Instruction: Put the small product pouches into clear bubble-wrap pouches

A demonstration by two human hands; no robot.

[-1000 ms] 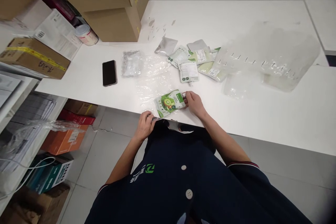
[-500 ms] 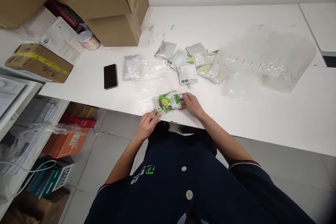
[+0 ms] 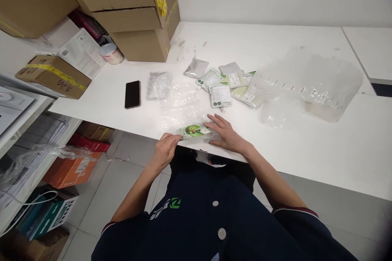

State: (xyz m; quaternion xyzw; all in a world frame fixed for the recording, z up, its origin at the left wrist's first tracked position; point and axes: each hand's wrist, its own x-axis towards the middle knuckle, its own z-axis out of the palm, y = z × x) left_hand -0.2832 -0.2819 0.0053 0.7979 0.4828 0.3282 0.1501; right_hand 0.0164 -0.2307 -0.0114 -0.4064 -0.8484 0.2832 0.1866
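A green-and-white pouch with a kiwi picture (image 3: 193,130) lies at the table's front edge. Beneath it and behind it spreads a sheet of clear bubble wrap (image 3: 180,100), and see-through film seems to cover the pouch's near side. My left hand (image 3: 167,150) is closed at the pouch's left end, fingertips pinching the edge of the wrap. At the other end my right hand (image 3: 227,133) is open, fingers apart, its fingertips touching the pouch or the film over it; which, I cannot tell.
Several pouches (image 3: 221,96) lie in a pile behind, beside a large clear plastic bag (image 3: 306,85). A folded bubble-wrap piece (image 3: 159,85) and a phone (image 3: 132,94) lie to the left. Cardboard boxes (image 3: 137,43) and a tin (image 3: 112,54) stand at the back left.
The pouch has tipped flatter and come nearer the table edge. My right hand has let go of its end and spread its fingers; my left hand has closed into a pinch.
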